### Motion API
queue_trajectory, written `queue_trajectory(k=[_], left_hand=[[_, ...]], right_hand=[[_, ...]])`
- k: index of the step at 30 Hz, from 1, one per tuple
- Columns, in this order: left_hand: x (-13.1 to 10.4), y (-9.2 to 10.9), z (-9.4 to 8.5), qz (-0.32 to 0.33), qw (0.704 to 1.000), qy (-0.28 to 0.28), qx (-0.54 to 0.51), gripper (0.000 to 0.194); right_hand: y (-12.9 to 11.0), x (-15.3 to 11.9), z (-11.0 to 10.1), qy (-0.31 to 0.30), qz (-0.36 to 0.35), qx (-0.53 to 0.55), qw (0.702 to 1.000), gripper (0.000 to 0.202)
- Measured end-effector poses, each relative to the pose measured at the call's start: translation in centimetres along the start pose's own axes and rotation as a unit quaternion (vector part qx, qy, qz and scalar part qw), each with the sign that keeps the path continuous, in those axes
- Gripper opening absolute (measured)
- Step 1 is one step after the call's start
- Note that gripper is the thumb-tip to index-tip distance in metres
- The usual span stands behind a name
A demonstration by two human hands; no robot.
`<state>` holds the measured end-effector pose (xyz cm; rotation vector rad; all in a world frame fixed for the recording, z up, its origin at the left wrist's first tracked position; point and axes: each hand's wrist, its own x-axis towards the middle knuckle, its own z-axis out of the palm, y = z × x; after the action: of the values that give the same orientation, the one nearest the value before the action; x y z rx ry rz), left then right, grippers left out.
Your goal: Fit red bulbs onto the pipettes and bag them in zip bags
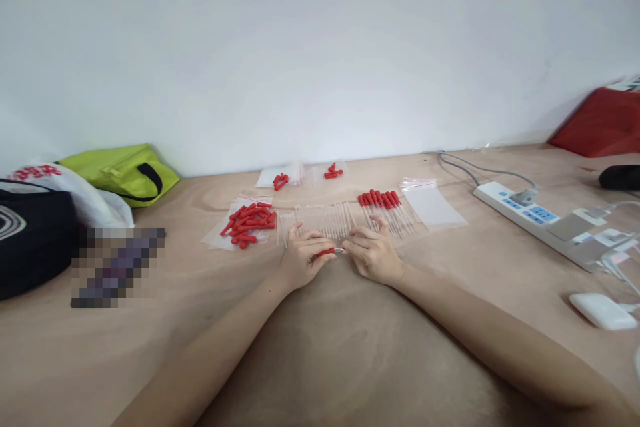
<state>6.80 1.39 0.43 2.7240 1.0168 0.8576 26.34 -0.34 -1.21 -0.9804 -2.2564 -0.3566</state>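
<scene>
My left hand (307, 258) is closed around a red rubber bulb (326, 252), pinched between thumb and fingers. A thin clear tube (339, 250) runs from the bulb's end into the closed fingers of my right hand (371, 255); how deep it sits in the bulb I cannot tell. Just beyond both hands lies a row of thin clear tubes (323, 219), like glass droppers. Right of that row, several tubes with red bulbs on their ends (380, 199) lie side by side. A pile of loose red bulbs (247, 221) rests on a plastic bag to the left.
Small clear bags with a few red bulbs (281, 181) lie by the wall. Flat zip bags (434, 203) are at right, near a power strip (535, 220) with cables and a white case (603, 311). A green bag (127, 173) and black bag (37, 240) stand left.
</scene>
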Motion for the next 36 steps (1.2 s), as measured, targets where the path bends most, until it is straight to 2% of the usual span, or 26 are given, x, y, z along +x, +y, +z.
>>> queue_trajectory(k=[4,7,11,13,16,20,25,29,32,36], left_hand=[[-0.1,-0.7,0.2,-0.021,0.999,0.02,0.02,0.014],[-0.4,-0.9,0.2,-0.036,0.996,0.066,0.055,0.024],[-0.6,-0.8,0.2,-0.06,0.99,0.108,0.071,0.033],[-0.6,-0.7,0.2,-0.052,0.992,0.092,0.069,0.03],[-0.5,-0.7,0.2,-0.038,0.995,0.061,0.068,0.022],[-0.5,-0.9,0.0,-0.037,0.996,0.055,0.064,0.016],[-0.6,-0.6,0.1,-0.028,0.997,0.047,0.058,0.012],[-0.4,-0.5,0.0,-0.067,0.993,0.059,0.075,0.018],[0.0,-1.6,-1.2,-0.129,0.982,0.079,0.114,0.016],[0.4,-4.8,-4.4,-0.196,0.961,0.076,0.182,0.011]], right_hand=[[-0.2,0.4,-0.7,-0.026,0.024,-0.037,0.999,0.02],[0.2,0.7,-1.2,-0.043,0.054,-0.06,0.996,0.021],[2.2,1.6,-1.1,-0.013,0.222,-0.096,0.97,0.024],[3.4,2.2,-0.5,0.005,0.302,-0.11,0.947,0.023],[4.6,3.2,0.7,0.0,0.36,-0.139,0.923,0.02],[4.9,4.2,1.9,-0.063,0.386,-0.15,0.908,0.02],[4.6,4.6,2.1,-0.118,0.419,-0.132,0.891,0.024],[4.2,4.6,1.7,-0.137,0.423,-0.126,0.887,0.026],[3.7,4.7,1.4,-0.151,0.416,-0.109,0.89,0.026],[3.3,5.1,1.1,-0.21,0.421,-0.083,0.879,0.028]])
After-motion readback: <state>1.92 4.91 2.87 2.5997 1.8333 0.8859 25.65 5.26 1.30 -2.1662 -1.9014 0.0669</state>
